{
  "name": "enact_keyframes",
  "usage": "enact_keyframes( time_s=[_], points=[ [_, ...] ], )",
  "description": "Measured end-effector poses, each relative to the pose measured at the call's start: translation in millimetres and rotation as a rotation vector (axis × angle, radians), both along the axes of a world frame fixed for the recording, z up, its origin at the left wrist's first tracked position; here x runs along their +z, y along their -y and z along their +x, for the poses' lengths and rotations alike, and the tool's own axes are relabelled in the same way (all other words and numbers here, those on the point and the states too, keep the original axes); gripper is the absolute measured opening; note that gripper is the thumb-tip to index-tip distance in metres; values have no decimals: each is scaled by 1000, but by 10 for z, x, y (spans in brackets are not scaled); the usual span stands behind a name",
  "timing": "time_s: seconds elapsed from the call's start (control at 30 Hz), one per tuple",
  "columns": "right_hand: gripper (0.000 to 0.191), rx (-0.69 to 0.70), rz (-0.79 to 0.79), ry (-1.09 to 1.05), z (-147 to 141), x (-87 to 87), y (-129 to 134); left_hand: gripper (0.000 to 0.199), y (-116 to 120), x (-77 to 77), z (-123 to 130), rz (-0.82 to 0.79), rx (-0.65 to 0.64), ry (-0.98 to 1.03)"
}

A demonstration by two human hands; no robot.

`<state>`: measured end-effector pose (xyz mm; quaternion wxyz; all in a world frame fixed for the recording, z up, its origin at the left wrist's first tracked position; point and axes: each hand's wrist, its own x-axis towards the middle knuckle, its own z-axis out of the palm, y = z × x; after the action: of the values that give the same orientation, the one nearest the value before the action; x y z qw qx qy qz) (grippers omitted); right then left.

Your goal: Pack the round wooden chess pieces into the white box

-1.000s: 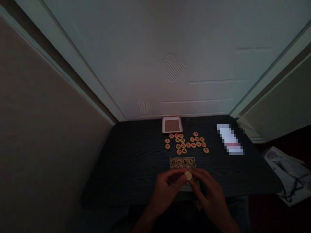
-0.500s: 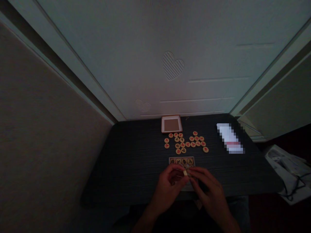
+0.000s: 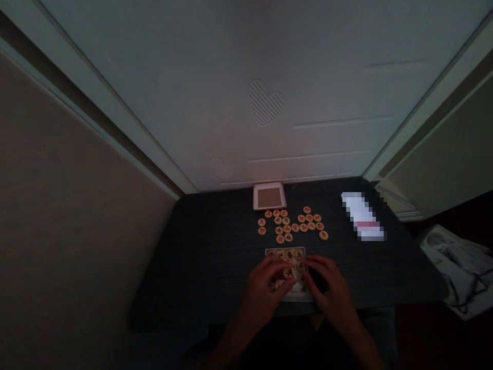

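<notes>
A shallow white box (image 3: 267,251) stands near the table's front edge, with round wooden Chinese chess pieces in it; black characters show on the far row. My left hand (image 3: 265,281) is over the box, its thumb and fingers pinched round one black-lettered chess piece (image 3: 288,273). At the box's right side is my right hand (image 3: 328,280), its thumb and fingers apart, with the fingertips close to another chess piece (image 3: 301,266) in the box. My hands cover part of the near half of the box.
Behind the box, several loose chess pieces (image 3: 295,227), mostly red-lettered, lie on the dark table (image 3: 208,257). A box lid (image 3: 269,197) rests by the white panel at the back. A bright, pixelated object (image 3: 362,216) lies to the right. White items with a cable (image 3: 462,277) are beyond the table's right end.
My hands were together at one piece held on edge; now they have parted. The piece in my left hand is turned face up, and the view has shifted slightly.
</notes>
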<state>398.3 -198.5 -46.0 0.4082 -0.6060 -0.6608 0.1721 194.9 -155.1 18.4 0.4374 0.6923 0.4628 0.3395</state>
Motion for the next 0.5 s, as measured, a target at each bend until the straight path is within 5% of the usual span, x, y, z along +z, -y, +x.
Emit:
enact_keyframes(
  time_s=[0.23,0.5],
  points=[
    [32,39,-11,31,-5,-25,2,34,66,-75,-1,52,-120,-201],
    [30,24,24,-1,-16,-8,-1,21,86,-58,20,215,-150,-526]
  ],
)
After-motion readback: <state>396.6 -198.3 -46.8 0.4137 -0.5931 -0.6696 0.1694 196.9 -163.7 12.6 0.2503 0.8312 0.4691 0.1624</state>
